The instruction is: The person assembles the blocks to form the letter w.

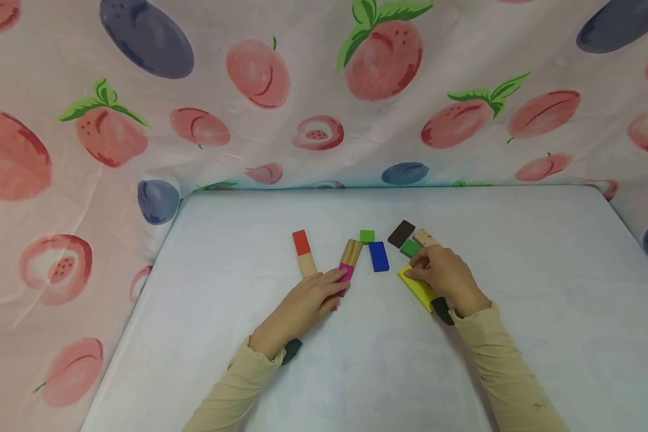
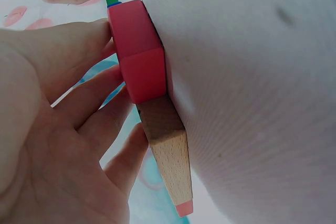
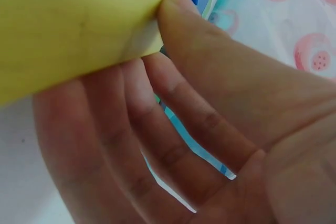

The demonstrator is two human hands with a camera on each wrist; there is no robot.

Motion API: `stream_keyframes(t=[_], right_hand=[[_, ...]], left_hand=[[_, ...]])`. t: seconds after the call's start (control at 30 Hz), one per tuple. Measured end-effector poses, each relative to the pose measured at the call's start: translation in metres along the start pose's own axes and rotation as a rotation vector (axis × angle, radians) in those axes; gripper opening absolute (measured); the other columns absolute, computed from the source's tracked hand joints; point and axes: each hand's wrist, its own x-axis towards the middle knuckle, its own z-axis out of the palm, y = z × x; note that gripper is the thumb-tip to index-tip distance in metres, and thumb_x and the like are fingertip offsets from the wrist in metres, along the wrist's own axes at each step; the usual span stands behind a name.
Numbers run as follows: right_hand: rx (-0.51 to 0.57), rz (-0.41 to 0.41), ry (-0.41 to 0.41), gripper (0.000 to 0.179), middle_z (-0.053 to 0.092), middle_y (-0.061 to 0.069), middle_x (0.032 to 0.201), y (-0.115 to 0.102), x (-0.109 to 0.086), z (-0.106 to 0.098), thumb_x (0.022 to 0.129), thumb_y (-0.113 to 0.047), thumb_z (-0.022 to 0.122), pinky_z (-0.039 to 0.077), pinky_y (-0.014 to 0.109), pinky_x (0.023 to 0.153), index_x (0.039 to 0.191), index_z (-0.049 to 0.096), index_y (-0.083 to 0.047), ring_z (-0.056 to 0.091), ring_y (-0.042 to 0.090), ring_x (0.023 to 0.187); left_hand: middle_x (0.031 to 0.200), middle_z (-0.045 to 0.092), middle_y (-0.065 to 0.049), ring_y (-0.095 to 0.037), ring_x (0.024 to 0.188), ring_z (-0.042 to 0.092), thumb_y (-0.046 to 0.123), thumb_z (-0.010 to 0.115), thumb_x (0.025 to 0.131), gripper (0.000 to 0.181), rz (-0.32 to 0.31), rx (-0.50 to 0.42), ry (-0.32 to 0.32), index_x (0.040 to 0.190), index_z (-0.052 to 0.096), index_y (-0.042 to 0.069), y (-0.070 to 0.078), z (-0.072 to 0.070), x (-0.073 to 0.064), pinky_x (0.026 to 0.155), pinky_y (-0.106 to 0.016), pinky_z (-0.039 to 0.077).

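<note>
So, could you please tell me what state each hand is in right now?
Left hand: open, touching the magenta block.
Right hand: closed, holding the yellow block.

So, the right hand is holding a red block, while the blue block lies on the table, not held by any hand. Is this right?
Not quite: the right hand holds a yellow block, as the right wrist view shows. The blue block does lie on the table, unheld.
</note>
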Motion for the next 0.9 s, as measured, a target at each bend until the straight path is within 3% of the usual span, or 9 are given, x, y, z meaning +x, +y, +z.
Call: stream_keyframes(t=[0.43,0.7,0.9], right_hand=[[-0.027,-0.006,0.004,0.021,0.069,0.007,0.084,-0.0005,0.0008,-0.0031,0.087,-0.021,0.076,0.048,0.031,0.062,0.095,0.073,-0.002,0.062,0.020,0.076],[-0.029,-0.065,0.128,0.019,0.071,0.008,0.083,-0.0032,0.0011,-0.0038,0.086,-0.017,0.077,0.052,0.035,0.063,0.095,0.073,-0.001,0.064,0.023,0.075],[0.011,-0.117,0.174,0.020,0.070,0.017,0.092,-0.0037,0.0049,-0.0060,0.084,-0.006,0.078,0.055,0.045,0.075,0.100,0.071,0.005,0.064,0.028,0.082]], left_hand=[[0.152,0.047,-0.007,-0.022,0.139,0.046,0.016,0.068,0.095,0.044,-0.011,0.017,-0.009,0.138,0.059,0.010,-0.0004,0.0004,0.0009,0.113,-0.040,0.040],[0.152,0.047,-0.006,-0.022,0.138,0.047,0.017,0.068,0.095,0.045,-0.017,0.022,-0.014,0.139,0.059,0.012,0.0003,-0.0004,0.0010,0.112,-0.039,0.041],[0.152,0.048,-0.007,-0.023,0.138,0.047,0.018,0.068,0.095,0.045,-0.017,0.024,-0.012,0.139,0.059,0.011,0.0007,-0.0007,0.0006,0.112,-0.040,0.041]])
